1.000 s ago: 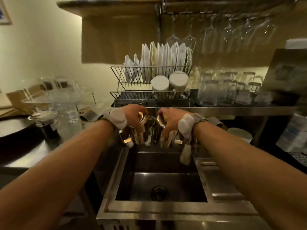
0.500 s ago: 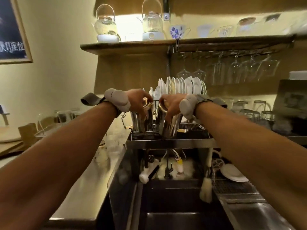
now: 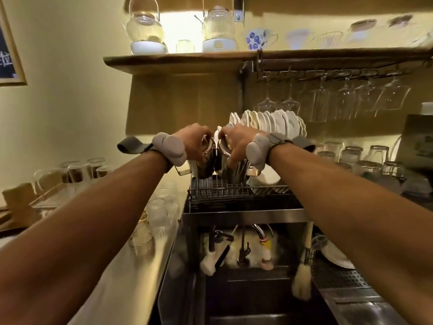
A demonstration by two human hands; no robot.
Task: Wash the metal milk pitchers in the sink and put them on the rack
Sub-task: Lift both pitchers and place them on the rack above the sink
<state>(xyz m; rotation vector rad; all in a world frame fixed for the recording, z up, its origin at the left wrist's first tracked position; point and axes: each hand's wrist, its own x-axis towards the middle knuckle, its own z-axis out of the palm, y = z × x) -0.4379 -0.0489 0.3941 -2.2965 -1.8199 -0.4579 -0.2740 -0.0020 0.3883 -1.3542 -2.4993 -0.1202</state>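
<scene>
Left hand (image 3: 193,142) fingers curl round the left pitcher (image 3: 203,166) rim, and right hand (image 3: 237,143) fingers round the right pitcher (image 3: 230,171) rim, at the rack (image 3: 234,192). Rigid, light steel, likely wet and slippery.

Wire rack (image 3: 234,192): landmark.
Left pitcher (image 3: 203,166), right pitcher (image 3: 234,168): metal, upright, side by side at rack's front left; contact with wire unclear.
Left hand (image 3: 194,141), right hand (image 3: 236,141): gripping pitcher rims from above, one each.
White plates (image 3: 276,123): upright, at rack's rear.
Sink (image 3: 246,296): below rack.
Stemmed glasses (image 3: 328,102): hanging above rack, rightward.
Tumblers (image 3: 363,158): upturned, right of rack.
</scene>
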